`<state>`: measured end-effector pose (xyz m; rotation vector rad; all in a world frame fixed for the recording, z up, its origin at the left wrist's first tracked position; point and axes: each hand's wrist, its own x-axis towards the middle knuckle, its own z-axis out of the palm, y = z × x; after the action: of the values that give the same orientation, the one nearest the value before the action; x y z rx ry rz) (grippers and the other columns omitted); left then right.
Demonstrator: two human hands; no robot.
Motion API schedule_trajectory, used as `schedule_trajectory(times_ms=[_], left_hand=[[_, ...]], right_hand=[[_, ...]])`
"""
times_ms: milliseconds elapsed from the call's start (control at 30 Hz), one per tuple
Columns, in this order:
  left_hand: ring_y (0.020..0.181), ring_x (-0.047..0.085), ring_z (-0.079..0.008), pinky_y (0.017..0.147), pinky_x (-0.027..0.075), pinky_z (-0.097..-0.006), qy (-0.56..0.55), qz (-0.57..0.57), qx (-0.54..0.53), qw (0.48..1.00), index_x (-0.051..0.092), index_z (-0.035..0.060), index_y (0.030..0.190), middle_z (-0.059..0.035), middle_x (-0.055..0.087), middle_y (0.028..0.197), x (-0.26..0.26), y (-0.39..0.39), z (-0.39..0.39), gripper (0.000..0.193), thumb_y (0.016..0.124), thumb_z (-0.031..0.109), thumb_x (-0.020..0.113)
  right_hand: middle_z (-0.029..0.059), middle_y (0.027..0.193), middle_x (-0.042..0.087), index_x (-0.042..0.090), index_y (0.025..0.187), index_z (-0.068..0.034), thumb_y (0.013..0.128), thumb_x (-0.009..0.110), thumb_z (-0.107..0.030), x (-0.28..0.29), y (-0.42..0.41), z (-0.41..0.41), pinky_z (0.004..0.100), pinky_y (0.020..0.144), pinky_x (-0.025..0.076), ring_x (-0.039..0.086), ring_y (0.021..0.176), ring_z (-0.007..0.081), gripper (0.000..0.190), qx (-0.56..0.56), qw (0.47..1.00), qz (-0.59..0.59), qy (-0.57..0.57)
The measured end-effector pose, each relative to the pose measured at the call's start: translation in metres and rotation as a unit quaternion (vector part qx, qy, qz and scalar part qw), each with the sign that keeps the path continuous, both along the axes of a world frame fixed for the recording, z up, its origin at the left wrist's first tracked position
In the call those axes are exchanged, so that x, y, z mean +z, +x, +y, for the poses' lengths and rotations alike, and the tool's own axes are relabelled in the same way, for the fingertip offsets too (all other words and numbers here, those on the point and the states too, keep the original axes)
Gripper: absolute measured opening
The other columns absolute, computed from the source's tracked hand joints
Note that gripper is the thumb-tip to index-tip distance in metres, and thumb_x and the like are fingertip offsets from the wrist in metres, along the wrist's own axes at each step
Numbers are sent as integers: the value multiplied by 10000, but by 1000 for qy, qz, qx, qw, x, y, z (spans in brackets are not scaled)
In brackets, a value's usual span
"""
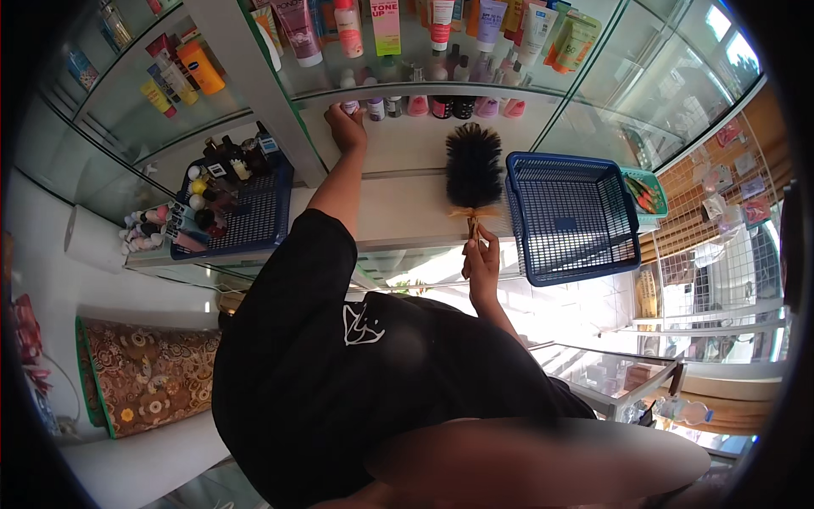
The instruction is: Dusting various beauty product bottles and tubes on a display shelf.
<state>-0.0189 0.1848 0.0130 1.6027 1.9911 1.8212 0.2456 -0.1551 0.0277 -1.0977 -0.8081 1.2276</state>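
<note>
My left hand (pixel 346 126) reaches to the lower shelf of a glass display cabinet, its fingers around a small bottle (pixel 350 107) at the left end of a row. The upper part of that bottle is seen only through the glass shelf. To its right stand several more small bottles (pixel 418 106), pink, white and dark. My right hand (pixel 481 259) grips the short handle of a black feather duster (pixel 474 164). The duster's bristle head points away from me, over the white ledge in front of the bottles.
An empty blue plastic basket (pixel 572 280) rests right of the duster, beside a small green basket (pixel 661 191). Another blue basket (pixel 254 223) at left holds several perfume bottles. Skincare tubes (pixel 388 28) line the glass shelf (pixel 420 89) above my left hand.
</note>
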Motion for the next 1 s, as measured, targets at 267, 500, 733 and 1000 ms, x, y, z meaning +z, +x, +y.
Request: schedule_trajectory(times_ms=[267,500,733,1000], left_hand=[[988,612,-294,855,509,-404,-3,-85,-24,996,505,39,1196,-147,545,1151,-22,-15,22,533,785,119,833],[962,599,-279,865,497,-384,92,-117,9,989,457,-14,1263,-180,471,1226,-34,-14,12,668,810,307,830],[1064,580,-214,912,469,-340,-81,-329,-230,912,495,23,1272,-126,574,1167,-28,20,-103,548,899,343,738],[1133,605,-174,961,472,-328,-178,-121,-474,854,563,47,1157,-64,619,1170,62,23,-259,218,965,121,637]], right_hand=[[1,831,550,428,1396,-116,1033,537,-160,-4,1,-6,184,448,310,368,515,19,381,17,1000,-15,-16],[-7,830,549,441,1381,-117,1030,545,-166,-2,-1,0,177,440,296,363,516,13,369,28,1000,-9,-6],[-2,800,549,450,1373,-102,1024,562,-182,9,-3,8,190,435,303,381,512,19,375,15,999,9,-39],[17,836,584,414,1389,-68,1029,555,-171,16,-13,5,189,447,331,391,505,19,400,-2,998,-55,-7]])
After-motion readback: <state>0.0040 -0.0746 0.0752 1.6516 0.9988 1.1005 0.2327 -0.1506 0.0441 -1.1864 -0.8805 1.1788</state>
